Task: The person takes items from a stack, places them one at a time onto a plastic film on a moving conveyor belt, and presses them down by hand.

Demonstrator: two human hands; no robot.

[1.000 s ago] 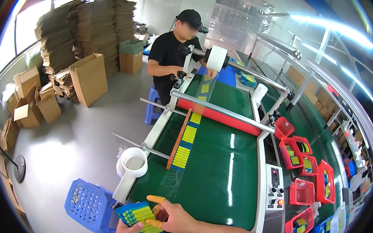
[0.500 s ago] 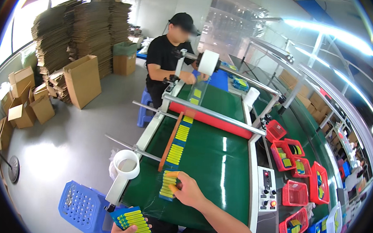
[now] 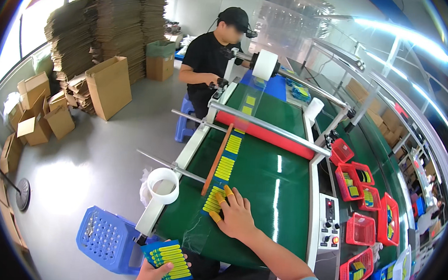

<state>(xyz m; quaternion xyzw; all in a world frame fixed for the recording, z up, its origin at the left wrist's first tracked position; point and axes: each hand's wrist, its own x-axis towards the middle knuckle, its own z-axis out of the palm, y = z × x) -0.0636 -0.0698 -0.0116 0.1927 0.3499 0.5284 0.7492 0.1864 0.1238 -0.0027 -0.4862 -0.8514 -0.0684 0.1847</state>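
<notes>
My left hand [image 3: 152, 275] grips a stack of blue cards [image 3: 173, 263] set with yellow-green strips, the thumb across its face, below the near left end of the green conveyor belt [image 3: 262, 192]. My right hand [image 3: 237, 214], with yellow finger covers on some fingers, is spread out with its fingertips on the right edge of a single blue-and-yellow card [image 3: 212, 201] lying on the belt. That card touches or nearly touches the end of a row of similar cards [image 3: 224, 169] along an orange-brown guide strip [image 3: 217, 160]. Clear film [image 3: 197, 235] trails from the near end.
A metal bar [image 3: 265, 124] and red roller [image 3: 279, 141] cross the belt. Beyond, a person in black [image 3: 208, 58] works near a white film roll [image 3: 265, 65]. Red baskets [image 3: 360, 229] and a control box [image 3: 329, 221] stand right. A blue stool [image 3: 105, 240] is left.
My right hand has pushed the card forward against the row and its fingers have spread from a pinch. The left hand still holds the stack. The whole view has shifted slightly.
</notes>
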